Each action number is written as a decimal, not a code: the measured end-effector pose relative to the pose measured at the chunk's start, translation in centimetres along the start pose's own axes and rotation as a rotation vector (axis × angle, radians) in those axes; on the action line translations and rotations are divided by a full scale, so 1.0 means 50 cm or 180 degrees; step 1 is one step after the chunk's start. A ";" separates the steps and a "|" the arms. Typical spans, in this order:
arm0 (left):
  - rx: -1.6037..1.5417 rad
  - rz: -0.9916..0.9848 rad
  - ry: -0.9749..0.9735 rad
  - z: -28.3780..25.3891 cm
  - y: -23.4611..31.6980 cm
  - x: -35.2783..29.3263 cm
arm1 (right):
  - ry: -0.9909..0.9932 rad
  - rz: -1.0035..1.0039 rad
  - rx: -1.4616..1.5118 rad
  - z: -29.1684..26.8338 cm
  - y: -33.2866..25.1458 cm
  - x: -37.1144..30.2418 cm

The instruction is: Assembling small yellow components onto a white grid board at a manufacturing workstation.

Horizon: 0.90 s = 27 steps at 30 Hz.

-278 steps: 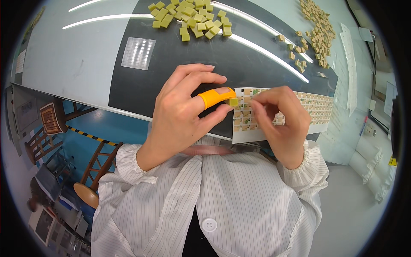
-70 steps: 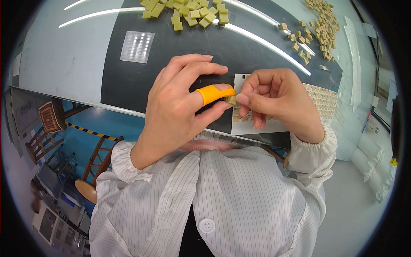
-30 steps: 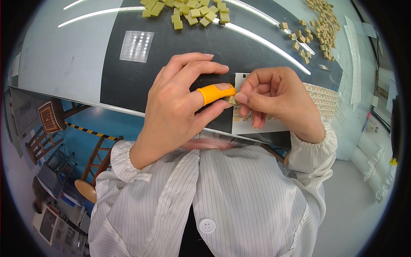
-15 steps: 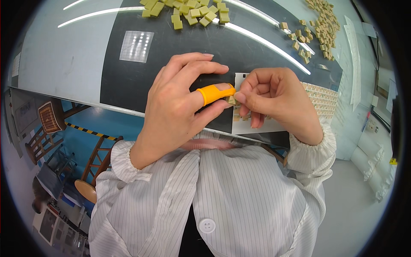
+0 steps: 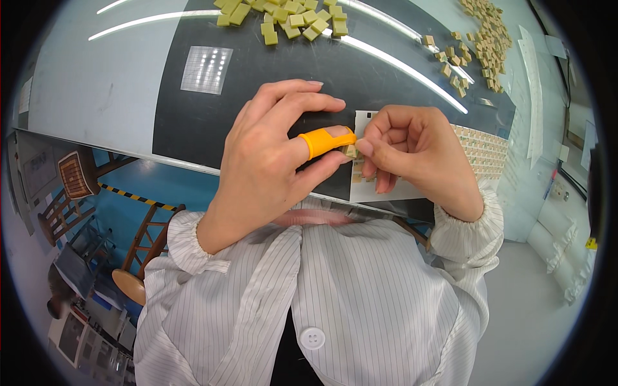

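My left hand (image 5: 264,145) wears an orange finger guard (image 5: 317,143) on its index finger. A small tan block (image 5: 351,152) is pinched between that guarded fingertip and the thumb, while the other fingers arch away above the table. My right hand (image 5: 421,145) is curled close on the right, its thumb and index tip pressed together right beside the block. Whether these tips hold a small piece from the sheet is hidden. Beneath the right hand lies a white sheet (image 5: 381,192) bearing rows of small tan pieces (image 5: 483,149), partly covered by the fingers.
Several yellow-green blocks (image 5: 296,20) lie at the far side of the black mat (image 5: 257,55). Small tan cubes (image 5: 490,42) are heaped at the far right. A silvery gridded square (image 5: 206,69) rests left of centre. Wooden stools (image 5: 131,286) stand on the floor at left.
Both hands keep nearly the same pose. The block between the left fingertips seems slightly turned, with the right thumb tip still beside it.
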State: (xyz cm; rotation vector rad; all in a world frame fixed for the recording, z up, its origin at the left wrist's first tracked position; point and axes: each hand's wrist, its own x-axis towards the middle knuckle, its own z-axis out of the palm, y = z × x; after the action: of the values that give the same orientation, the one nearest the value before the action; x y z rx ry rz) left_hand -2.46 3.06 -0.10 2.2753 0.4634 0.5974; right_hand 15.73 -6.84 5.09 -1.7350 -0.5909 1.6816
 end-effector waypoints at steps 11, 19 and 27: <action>0.0016 0.0000 0.0004 0.000 0.002 0.002 | 0.0148 -0.0172 -0.0050 0.016 -0.004 -0.005; 0.0035 -0.0017 0.0021 -0.001 0.001 -0.001 | 0.0413 -0.0372 -0.0246 0.033 0.007 -0.009; 0.0057 0.0053 0.0040 -0.001 -0.001 -0.001 | 0.0715 -0.2075 -0.1699 0.024 0.035 -0.008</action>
State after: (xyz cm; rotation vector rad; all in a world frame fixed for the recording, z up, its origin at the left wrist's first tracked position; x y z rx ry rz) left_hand -2.54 3.09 -0.13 2.2957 0.4579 0.6186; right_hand 14.32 -8.17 4.17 -1.7650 -1.4086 0.9050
